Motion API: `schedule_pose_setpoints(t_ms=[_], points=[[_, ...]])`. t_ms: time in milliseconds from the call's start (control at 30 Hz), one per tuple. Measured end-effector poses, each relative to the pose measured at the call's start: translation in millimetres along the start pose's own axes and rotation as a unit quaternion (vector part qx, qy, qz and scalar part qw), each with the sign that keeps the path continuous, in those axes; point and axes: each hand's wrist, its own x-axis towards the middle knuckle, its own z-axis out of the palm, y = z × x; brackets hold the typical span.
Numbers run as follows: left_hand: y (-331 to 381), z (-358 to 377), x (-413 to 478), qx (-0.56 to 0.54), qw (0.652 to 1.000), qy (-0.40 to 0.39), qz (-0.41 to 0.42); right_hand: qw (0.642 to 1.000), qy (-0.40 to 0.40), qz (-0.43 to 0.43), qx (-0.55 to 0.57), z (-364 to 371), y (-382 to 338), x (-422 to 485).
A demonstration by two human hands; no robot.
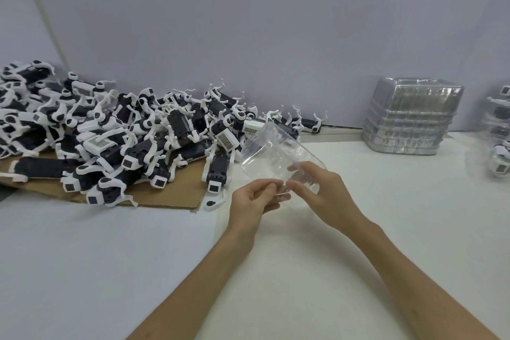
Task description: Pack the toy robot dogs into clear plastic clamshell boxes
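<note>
Up over the middle of the worktop (372, 229), from the head view, you've got one clamshell box (276, 152) held in the air between both hands, with no dog in it as far as I can tell. Your left hand (252, 201) has its fingers (269, 183) pinching the near edge. Your right hand (325, 190) has its fingers (302, 171) curled round the near end from the other side.

That box looks like thin, clear, featherweight plastic, so I'd guess it's flexy, a bit slick, and it'll buckle if you squeeze the middle. I'd keep your grip on the rim, where it's probably stiffest, and pry the halves apart there.

The toy robot dogs (116, 130) are heaped on the left, partly on a sheet of cardboard (165, 200), well apart from the box. They look like hard plastic with skinny white legs all tangled together. My guess is the legs snag or snap first, so grab one by the dark body rather than a leg.

The stack of empty clamshells (411, 119) sits at the back right against the wall.
</note>
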Motion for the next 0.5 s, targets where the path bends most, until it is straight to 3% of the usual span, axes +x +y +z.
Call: schedule_pose_setpoints(t_ms=[367,500], points=[[2.0,0.4,3.1,0.01,0.999,0.041,-0.019,0.998,0.054,-0.016,0.022,-2.8,-0.8,1.8],[1.0,1.5,3.8,0.014,0.999,0.022,-0.021,0.997,0.075,-0.01,0.026,-7.2,-0.6,2.6]])
